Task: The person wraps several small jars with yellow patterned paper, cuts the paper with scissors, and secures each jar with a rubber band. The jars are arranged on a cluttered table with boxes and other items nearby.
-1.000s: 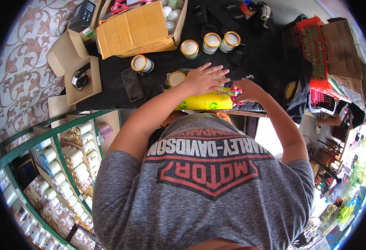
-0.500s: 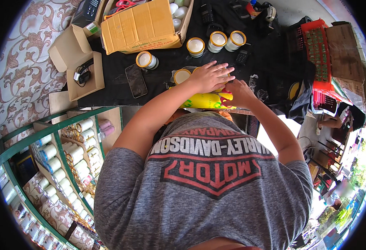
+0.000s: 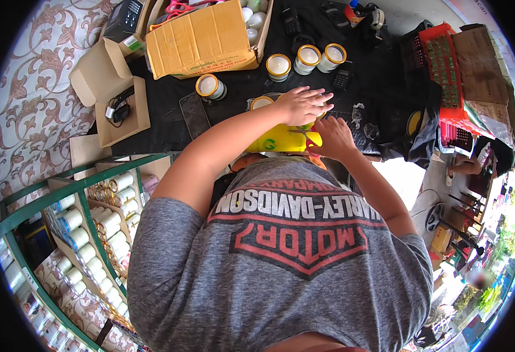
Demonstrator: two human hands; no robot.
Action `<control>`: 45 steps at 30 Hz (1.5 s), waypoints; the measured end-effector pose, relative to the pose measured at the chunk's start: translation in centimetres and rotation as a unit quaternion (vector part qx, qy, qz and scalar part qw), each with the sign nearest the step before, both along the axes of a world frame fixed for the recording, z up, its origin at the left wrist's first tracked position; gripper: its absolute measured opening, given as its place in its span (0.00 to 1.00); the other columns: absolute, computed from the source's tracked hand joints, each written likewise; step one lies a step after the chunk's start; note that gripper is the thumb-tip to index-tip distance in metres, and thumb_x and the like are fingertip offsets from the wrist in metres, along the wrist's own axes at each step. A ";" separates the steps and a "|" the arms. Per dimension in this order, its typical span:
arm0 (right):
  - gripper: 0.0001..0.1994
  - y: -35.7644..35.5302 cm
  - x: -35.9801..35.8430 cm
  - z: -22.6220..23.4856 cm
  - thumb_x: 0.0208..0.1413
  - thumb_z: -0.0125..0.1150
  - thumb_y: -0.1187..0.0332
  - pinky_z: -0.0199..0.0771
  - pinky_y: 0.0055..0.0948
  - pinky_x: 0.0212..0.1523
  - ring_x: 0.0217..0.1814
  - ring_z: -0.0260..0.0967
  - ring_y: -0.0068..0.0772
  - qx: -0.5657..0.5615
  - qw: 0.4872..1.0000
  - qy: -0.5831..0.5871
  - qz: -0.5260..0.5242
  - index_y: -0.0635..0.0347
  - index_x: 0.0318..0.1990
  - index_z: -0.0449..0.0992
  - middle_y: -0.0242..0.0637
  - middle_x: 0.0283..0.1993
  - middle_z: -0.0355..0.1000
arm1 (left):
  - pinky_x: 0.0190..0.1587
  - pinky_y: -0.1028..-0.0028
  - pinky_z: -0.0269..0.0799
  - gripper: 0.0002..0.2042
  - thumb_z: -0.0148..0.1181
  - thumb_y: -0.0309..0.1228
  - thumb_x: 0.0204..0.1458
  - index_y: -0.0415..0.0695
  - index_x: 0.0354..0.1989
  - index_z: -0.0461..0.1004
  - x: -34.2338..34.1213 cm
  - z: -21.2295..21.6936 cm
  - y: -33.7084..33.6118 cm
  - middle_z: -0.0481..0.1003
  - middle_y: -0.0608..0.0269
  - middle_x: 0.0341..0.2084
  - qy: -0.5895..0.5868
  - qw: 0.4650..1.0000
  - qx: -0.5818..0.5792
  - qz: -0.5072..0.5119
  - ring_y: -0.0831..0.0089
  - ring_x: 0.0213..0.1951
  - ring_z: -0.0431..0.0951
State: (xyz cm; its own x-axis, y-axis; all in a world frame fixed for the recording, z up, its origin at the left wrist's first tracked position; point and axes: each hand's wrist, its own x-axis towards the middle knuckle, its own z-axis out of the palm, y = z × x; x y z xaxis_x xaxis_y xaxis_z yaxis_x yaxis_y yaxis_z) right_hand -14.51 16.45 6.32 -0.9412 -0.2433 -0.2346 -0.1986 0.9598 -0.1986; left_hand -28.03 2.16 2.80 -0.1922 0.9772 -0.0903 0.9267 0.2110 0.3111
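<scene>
A yellow plastic sheet or bag (image 3: 278, 141) with green print lies at the table's near edge, close to my body. My left hand (image 3: 304, 107) rests palm down above it, fingers stretched and spread, over white candles in gold-rimmed glass jars. One candle (image 3: 261, 103) shows beside its wrist; others are mostly covered. At the yellow plastic's right end, my right hand (image 3: 335, 139) has its fingers curled and thumb against the plastic. A red curved shape (image 3: 311, 141) shows by that thumb; whether it is print or a separate thing I cannot tell.
Three jar candles (image 3: 308, 57) stand farther back, another (image 3: 209, 87) left of them. A phone (image 3: 195, 116), an open small carton (image 3: 122, 120), a large cardboard box (image 3: 202, 41) and a calculator (image 3: 342, 79) surround my hands. Shelves of candles (image 3: 108, 223) stand left; a red crate (image 3: 442, 73), right.
My right hand has shifted slightly left and down, its fingers more bunched. My left hand stays nearly in place over the candles. The whole view has shifted slightly.
</scene>
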 end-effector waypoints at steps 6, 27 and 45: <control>0.24 0.1 -0.8 -0.9 0.38 0.69 0.50 0.65 0.34 0.46 0.46 0.68 0.32 -0.023 0.999 -0.004 0.022 0.53 0.40 0.73 0.32 0.36 0.72 | 0.69 0.59 0.43 0.25 0.39 0.42 0.62 0.63 0.69 0.51 -0.4 0.2 0.4 0.42 0.69 0.71 0.019 0.999 -0.035 -0.026 0.68 0.71 0.43; 0.18 -5.2 -2.7 -1.6 0.40 0.68 0.55 0.75 0.35 0.37 0.36 0.75 0.38 -0.110 0.992 0.024 0.052 0.55 0.36 0.75 0.38 0.31 0.76 | 0.68 0.56 0.42 0.31 0.45 0.36 0.58 0.64 0.71 0.45 -2.6 0.7 1.6 0.36 0.66 0.72 -0.095 0.986 -0.121 -0.072 0.61 0.72 0.38; 0.28 -14.4 -4.5 0.8 0.42 0.62 0.45 0.74 0.41 0.45 0.42 0.76 0.45 -0.163 0.977 -0.128 0.059 0.56 0.44 0.73 0.44 0.39 0.77 | 0.68 0.55 0.43 0.28 0.42 0.36 0.60 0.61 0.70 0.48 -2.1 1.0 1.5 0.38 0.63 0.72 -0.088 0.988 -0.103 -0.073 0.59 0.71 0.41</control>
